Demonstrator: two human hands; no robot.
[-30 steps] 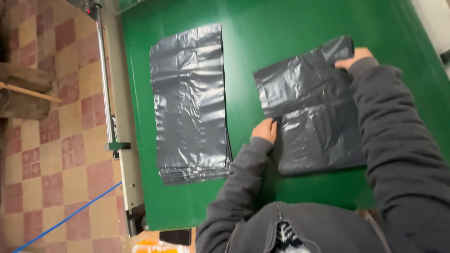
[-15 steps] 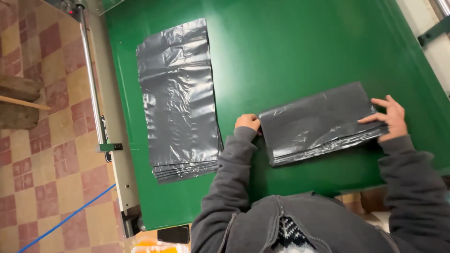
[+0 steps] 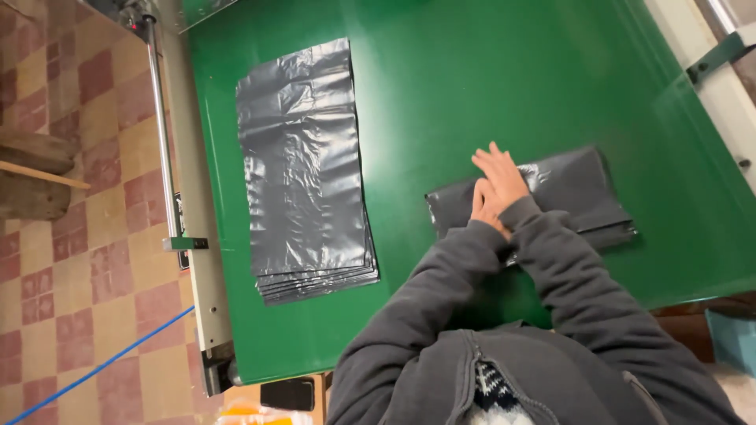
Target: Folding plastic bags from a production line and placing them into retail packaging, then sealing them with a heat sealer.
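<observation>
Head view: change since earlier
Bundle: folded grey plastic bag bundle (image 3: pixel 551 197), narrower than before
Hands: left hand (image 3: pixel 482 206) and right hand (image 3: pixel 501 175), earlier spread to the bundle's ends, flat together pressing its middle, gripping nothing
Stack: flat grey bag stack (image 3: pixel 303 169) unmoved on green bench (image 3: pixel 472 79)

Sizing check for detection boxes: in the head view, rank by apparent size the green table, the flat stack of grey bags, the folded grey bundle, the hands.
1. green table
2. flat stack of grey bags
3. folded grey bundle, partly hidden by the sleeves
4. hands, overlapped on the bundle: right hand, left hand; they look alike, not ranked

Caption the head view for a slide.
Both hands, left and right, press a folded grey bag bundle on a green table, beside a flat stack.
</observation>
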